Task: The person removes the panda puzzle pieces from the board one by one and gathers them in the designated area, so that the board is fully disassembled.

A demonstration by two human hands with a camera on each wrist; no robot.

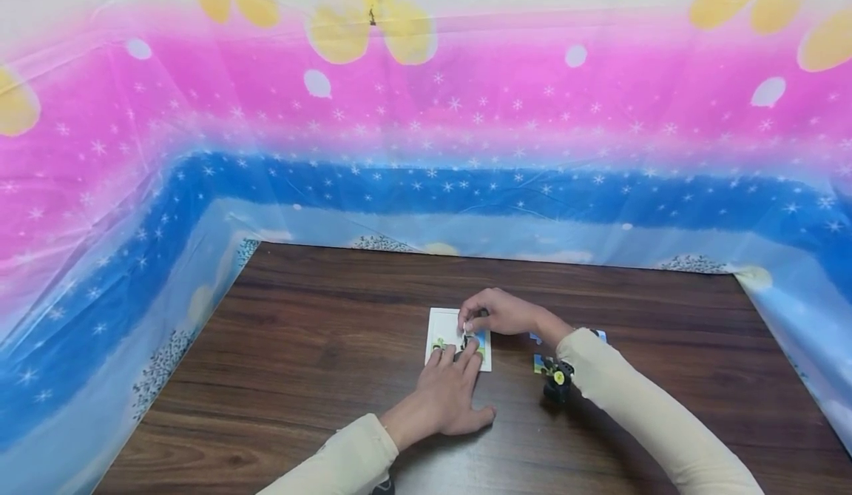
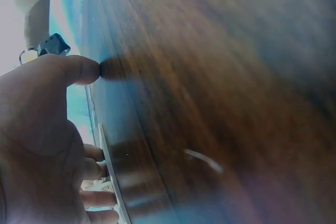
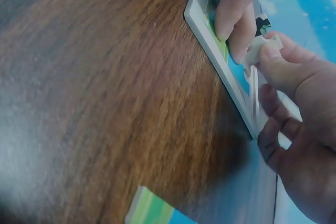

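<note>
A white-framed jigsaw puzzle board (image 1: pixel 435 316) lies on the table, with part of its green and blue picture laid in. My right hand (image 1: pixel 502 312) pinches a jigsaw piece (image 3: pixel 256 50) between thumb and index finger, just above the board. In the right wrist view, the piece's pale side shows and it stands tilted. My left hand (image 1: pixel 449 399) rests its extended fingertips on the board's near part, touching the laid pieces, while its thumb (image 2: pixel 84 70) sticks out to the side. The left fingers hide some of the picture.
Loose jigsaw pieces lie right of the board: one green-and-blue piece (image 1: pixel 538 364) by the right wrist camera (image 1: pixel 558 382), another (image 1: pixel 602 335) partly behind the sleeve. The dark wooden table (image 1: pixel 299 347) ends at a patterned cloth (image 1: pixel 413 192) behind.
</note>
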